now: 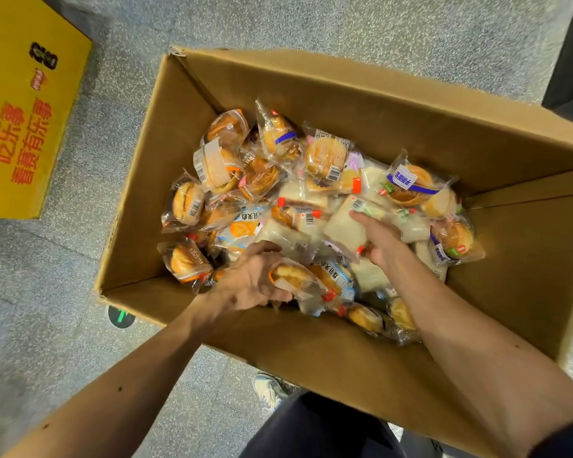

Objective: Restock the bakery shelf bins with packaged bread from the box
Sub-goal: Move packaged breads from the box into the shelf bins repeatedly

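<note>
Well, far to the left of your left hand, the yellow printed cardboard carton (24, 110) is lying on the speckled grey floor (80, 259), well apart from the work and threatening nothing.

Your left hand (255, 282) is curling its fingers round a clear-film packet of golden bun (288, 276), just inside the near wall of the big brown cardboard box (311, 352). Squeezing harder is likely to flatten the soft bread, and the slick film could let it slide out as you are lifting. Just right of that hand, a blue-and-orange printed packet (334, 277) is lying against the one you are holding, so it may ride up with it and tumble over the wall.

Your right hand (379, 241) is pinching a white sliced-bread sandwich packet in clear film (344, 228). Its thumb is stretching over the top and its fingers are hiding beneath, so I cannot tell how deep that hold is going. A thin pinch risks a drop.

Beyond that hand, a purple-banded burger packet (407, 185) is leaning on loose neighbours that may shift. The shelf bins are not showing, so you will be turning away with both hands full.
</note>
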A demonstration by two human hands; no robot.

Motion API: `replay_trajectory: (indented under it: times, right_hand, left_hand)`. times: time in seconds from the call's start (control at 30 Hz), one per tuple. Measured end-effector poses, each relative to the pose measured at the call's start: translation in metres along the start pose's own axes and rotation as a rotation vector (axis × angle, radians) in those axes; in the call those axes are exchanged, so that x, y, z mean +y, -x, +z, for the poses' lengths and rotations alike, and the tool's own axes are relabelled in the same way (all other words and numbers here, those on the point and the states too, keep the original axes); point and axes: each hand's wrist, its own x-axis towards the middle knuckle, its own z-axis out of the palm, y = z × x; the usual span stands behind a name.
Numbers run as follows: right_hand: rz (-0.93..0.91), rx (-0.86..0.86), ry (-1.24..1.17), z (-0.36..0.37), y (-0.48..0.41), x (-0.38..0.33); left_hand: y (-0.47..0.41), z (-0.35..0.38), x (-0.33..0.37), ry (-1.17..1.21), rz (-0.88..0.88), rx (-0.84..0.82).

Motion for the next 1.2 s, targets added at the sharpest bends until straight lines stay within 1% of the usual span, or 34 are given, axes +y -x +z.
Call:
replay_trajectory:
  times: [0.07, 0.13, 0.2, 0.27, 0.37, 0.43, 0.53, 0.63, 0.8, 1.0, 1.1, 1.2]
  right_hand:
    - [0.036, -0.081, 0.006, 0.0, 0.003, -0.002]
    - [0.061, -0.118, -0.03, -0.001, 0.003, -0.001]
    - [0.053, -0.145, -0.064, -0.003, 0.001, 0.004]
    - [0.042, -0.186, -0.092, -0.008, 0.001, 0.011]
    - [0.073, -0.303, -0.135, -0.013, 0.007, 0.03]
    - [0.095, -0.377, -0.097, -0.008, 0.015, 0.043]
    - [0.127, -0.418, -0.055, 0.008, 0.023, 0.053]
    - [0.159, -0.437, -0.076, 0.021, 0.03, 0.056]
    - [0.116, -0.436, -0.084, 0.014, 0.048, 0.054]
    - [-0.051, -0.429, -0.124, -0.003, 0.093, 0.036]
    - [-0.155, -0.389, -0.135, -0.011, 0.122, 0.024]
    - [-0.277, -0.322, -0.167, -0.019, 0.16, 0.012]
  left_hand:
    - [0.003, -0.002, -0.014, 0.093, -0.039, 0.05]
    - [0.004, -0.005, -0.024, 0.188, -0.11, 0.093]
    - [0.001, -0.007, -0.032, 0.304, -0.132, 0.1]
    - [-0.003, -0.007, -0.038, 0.466, -0.121, 0.087]
    - [-0.009, -0.008, -0.036, 0.747, -0.211, 0.02]
    - [-0.014, -0.007, -0.035, 0.81, -0.264, -0.034]
    - [-0.016, -0.007, -0.042, 0.813, -0.315, -0.061]
    - [-0.013, -0.008, -0.05, 0.844, -0.346, -0.065]
    - [-0.001, -0.016, -0.039, 0.873, -0.339, -0.066]
    - [0.019, -0.041, 0.001, 0.82, -0.221, -0.104]
    - [0.028, -0.065, 0.029, 0.769, -0.163, -0.153]
    - [0.041, -0.092, 0.06, 0.669, -0.052, -0.142]
